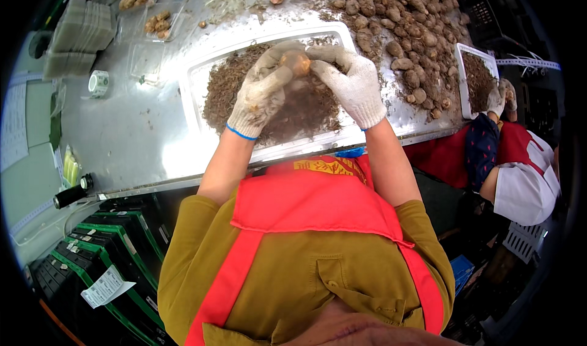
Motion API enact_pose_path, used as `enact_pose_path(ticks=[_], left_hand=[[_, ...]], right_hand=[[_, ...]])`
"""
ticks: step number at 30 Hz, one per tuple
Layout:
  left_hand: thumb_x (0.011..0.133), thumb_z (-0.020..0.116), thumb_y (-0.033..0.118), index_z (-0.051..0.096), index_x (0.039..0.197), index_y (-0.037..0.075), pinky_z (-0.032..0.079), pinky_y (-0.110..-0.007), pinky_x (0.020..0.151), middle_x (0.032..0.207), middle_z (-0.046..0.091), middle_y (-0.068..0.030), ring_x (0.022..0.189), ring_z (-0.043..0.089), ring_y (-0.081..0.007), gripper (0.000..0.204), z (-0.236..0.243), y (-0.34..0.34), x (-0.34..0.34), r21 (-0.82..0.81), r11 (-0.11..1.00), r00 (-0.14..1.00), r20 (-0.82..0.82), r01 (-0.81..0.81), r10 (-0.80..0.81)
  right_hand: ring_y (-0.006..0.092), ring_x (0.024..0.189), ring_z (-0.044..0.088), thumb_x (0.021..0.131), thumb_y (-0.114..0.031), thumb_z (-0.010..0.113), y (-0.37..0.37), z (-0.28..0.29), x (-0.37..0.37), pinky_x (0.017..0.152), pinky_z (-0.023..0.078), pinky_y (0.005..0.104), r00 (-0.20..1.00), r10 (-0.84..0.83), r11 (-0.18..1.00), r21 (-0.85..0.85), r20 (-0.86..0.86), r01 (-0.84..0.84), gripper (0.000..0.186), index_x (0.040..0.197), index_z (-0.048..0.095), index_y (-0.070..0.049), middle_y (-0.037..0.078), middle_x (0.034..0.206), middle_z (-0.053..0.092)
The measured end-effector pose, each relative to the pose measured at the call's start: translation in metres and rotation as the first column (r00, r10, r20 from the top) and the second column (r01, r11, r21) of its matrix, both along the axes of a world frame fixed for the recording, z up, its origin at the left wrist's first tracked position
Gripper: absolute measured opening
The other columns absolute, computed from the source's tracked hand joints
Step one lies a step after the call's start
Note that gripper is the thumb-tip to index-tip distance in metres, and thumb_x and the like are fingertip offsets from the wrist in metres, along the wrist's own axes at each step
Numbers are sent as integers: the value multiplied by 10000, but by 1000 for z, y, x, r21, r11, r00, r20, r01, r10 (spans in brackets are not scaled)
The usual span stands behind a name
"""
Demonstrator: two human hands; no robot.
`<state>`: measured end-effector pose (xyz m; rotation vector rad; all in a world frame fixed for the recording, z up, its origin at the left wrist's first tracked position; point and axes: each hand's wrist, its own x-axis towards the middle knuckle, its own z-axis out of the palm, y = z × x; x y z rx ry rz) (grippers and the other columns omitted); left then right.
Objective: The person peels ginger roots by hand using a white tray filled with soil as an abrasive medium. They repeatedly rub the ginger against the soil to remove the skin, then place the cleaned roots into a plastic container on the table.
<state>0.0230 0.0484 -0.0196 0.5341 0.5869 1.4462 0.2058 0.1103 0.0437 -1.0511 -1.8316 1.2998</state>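
Observation:
Both of my hands wear whitish knit gloves dirtied with soil. Between them is a small round brown taro (pixel 296 63), partly peeled of its fibres so that orange-brown skin shows. My left hand (pixel 262 92) grips it from the left, fingers behind and thumb in front. From the right, my right hand (pixel 353 84) pinches at its edge with thumb and forefinger; whether those fingertips hold a bit of fibre is too small to tell. Below the hands stands a white tray (pixel 191 101) filled with loose brown fibres and soil (pixel 229 80).
A large heap of taros (pixel 416 34) covers the table's right side. At the left are clear boxes with taros (pixel 160 25), stacked clear containers (pixel 82 31) and a label roll (pixel 98 83). Black crates (pixel 98 254) stand lower left. A gloved co-worker (pixel 520 156) works at another tray (pixel 465 80).

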Motion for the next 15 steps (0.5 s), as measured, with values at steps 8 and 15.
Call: enact_pose_path(ticks=[8,15], left_hand=[[942,742,241,507,1430,17,609,-332,854,1252,646,-103,1119,654,-203,586,-2,-2,22,-28,995,990,-102,-100,97],[931,755,335,529,1406,39,605,-342,790,1215,663,-87,983,682,-201,604,-12,-1,22,-44,998,998,28,-47,49]], right_hand=[[242,753,712,873,-95,681,-3,-23,-14,698,568,341,985,-169,915,378,44,140,138,979,697,-9,164,871,713],[304,745,702,927,-186,572,19,-43,0,689,563,387,946,-204,912,401,251,91,192,979,694,-46,178,866,708]])
